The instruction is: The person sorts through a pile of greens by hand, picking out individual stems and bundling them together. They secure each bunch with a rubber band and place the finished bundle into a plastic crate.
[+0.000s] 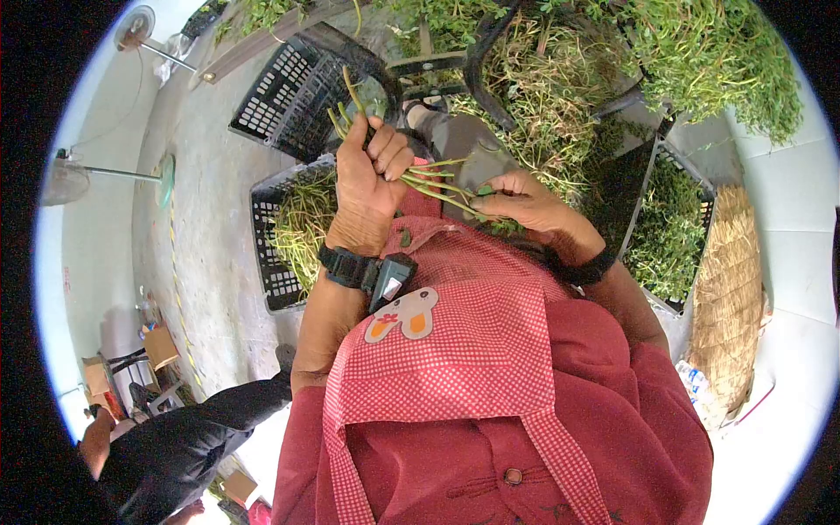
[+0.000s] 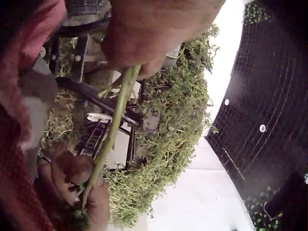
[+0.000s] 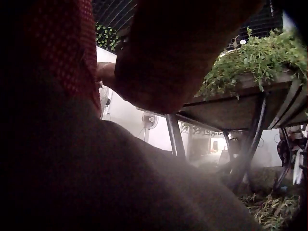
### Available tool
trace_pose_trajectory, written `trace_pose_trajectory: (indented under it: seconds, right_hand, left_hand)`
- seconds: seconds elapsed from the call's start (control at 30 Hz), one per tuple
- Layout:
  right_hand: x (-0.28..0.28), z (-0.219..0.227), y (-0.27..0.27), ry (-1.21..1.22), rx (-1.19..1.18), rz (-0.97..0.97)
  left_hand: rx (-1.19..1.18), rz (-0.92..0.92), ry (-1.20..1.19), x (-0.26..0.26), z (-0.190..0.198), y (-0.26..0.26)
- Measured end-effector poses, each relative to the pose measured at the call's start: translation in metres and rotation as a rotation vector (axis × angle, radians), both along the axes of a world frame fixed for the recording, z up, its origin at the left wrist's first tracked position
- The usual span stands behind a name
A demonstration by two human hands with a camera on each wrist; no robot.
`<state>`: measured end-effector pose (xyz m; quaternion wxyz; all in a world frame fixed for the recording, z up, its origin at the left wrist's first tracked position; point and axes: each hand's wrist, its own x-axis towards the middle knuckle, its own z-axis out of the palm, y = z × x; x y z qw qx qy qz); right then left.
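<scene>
While left hand grips bundle of green stems at frame centre, fingers curled tight to keep them aligned, right hand pinches stem ends, apparently picking at them. Black crate of trimmed stems sits left, within drop reach; greens pile upper centre.

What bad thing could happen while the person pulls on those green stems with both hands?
The left hand grips a bunch of thin green plant stems, and the right hand pinches their other ends. A hard tug might snap them. Loose ones could slip and land on the red checked apron, missing the black plastic crate of stems below.
</scene>
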<state>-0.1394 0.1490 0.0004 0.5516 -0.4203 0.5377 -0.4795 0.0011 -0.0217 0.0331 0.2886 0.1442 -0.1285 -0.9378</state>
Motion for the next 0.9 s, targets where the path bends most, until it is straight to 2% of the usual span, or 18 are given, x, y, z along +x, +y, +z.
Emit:
trace_pose_trajectory:
  seconds: [0.07,0.13,0.17,0.2,0.27,0.3,0.33,0.37,0.4,0.47,0.5,0.57,0.6,0.63,0.7,0.83,0.9]
  right_hand:
    - [-0.003,0.001,-0.004,0.052,-0.017,0.027]
    - [-0.004,0.003,-0.01,0.577,0.071,0.088]
    - [-0.006,-0.009,-0.007,0.574,0.07,0.089]
    - [-0.009,-0.036,-0.001,0.53,-0.014,0.001]
    - [-0.01,-0.075,-0.005,0.429,-0.195,-0.143]
    - [-0.002,-0.063,-0.008,0.421,-0.216,-0.111]
    - [0.009,-0.039,-0.004,0.306,-0.25,-0.255]
    - [0.014,-0.027,-0.004,0.189,-0.276,-0.4]
    - [0.007,-0.031,-0.006,0.184,-0.284,-0.375]
    - [-0.012,-0.042,-0.006,0.87,-0.419,-0.01]
    - [-0.009,-0.031,-0.009,0.866,-0.424,0.002]
    - [-0.004,-0.001,-0.007,0.12,0.133,-0.017]
    - [0.001,0.002,-0.006,0.058,0.105,-0.077]
    - [0.003,0.002,-0.005,0.058,0.103,-0.069]
    - [0.005,0.001,-0.003,-0.066,0.114,-0.216]
    - [0.005,0.005,-0.004,-0.168,0.153,-0.203]
    - [0.006,0.021,-0.002,0.161,0.215,-0.221]
  left_hand:
    - [-0.049,0.038,-0.077,-0.001,0.007,0.004]
    - [-0.072,0.037,-0.125,-0.004,0.016,0.017]
    - [-0.098,0.035,-0.176,-0.008,0.018,0.024]
    - [-0.202,-0.04,-0.226,-0.014,0.006,0.031]
    - [-0.326,-0.104,-0.264,-0.028,0.03,0.063]
    - [-0.41,-0.108,-0.285,-0.034,0.037,0.074]
    - [-0.492,-0.114,-0.306,-0.035,0.043,0.079]
    - [-0.496,-0.082,-0.314,-0.033,0.047,0.074]
    - [-0.42,-0.08,-0.27,-0.031,0.049,0.069]
    - [-0.336,-0.032,-0.205,-0.025,0.047,0.053]
    - [-0.335,-0.019,-0.208,-0.02,0.04,0.042]
    - [-0.2,0.087,-0.172,-0.011,0.026,0.025]
    - [-0.183,0.111,-0.181,-0.008,0.02,0.02]
    - [-0.185,0.119,-0.181,-0.007,0.015,0.017]
    - [-0.139,0.136,-0.127,-0.006,0.011,0.013]
    - [-0.082,0.145,-0.189,-0.001,0.009,0.007]
    - [-0.11,0.142,-0.157,-0.002,0.003,0.004]
